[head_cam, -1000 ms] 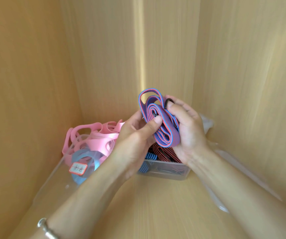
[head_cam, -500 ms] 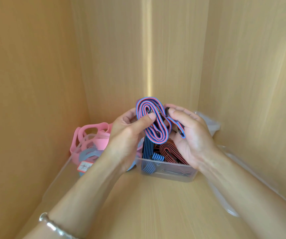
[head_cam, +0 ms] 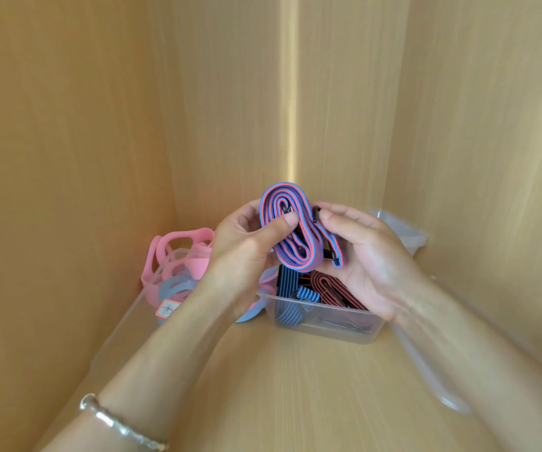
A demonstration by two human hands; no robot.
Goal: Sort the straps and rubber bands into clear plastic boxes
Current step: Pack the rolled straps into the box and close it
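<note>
Coiled strap [head_cam: 295, 236], striped blue, pink and purple, is held in the air just above the clear box [head_cam: 328, 324]. It is wound into a flat oval whose long axis tilts from upper left to lower right, flat face to the camera. A loose tail with a black clip hangs off the coil's right side, pointing down at the box.

Left hand [head_cam: 247, 252] comes in from the left of the box. Its thumb is pressed across the front of the coil and its fingers are curled behind, clamped on it. Right hand [head_cam: 370, 265] is over the box's right half, palm turned left and cupped. Thumb tip and forefinger close on a small black clip at the coil's upper right edge, the other fingers loose.

Inside the box are a blue-black strap [head_cam: 287, 301] and a red-black strap [head_cam: 331, 287], partly hidden by the right hand. Left of the box is a second clear box [head_cam: 126, 324] with pink bands [head_cam: 178, 252] and pale blue bands [head_cam: 175, 285], half covered by the left forearm; its label [head_cam: 167, 308] is unreadable. Right of the box is a clear plastic piece [head_cam: 403, 230] — lid or box, cannot tell.
</note>
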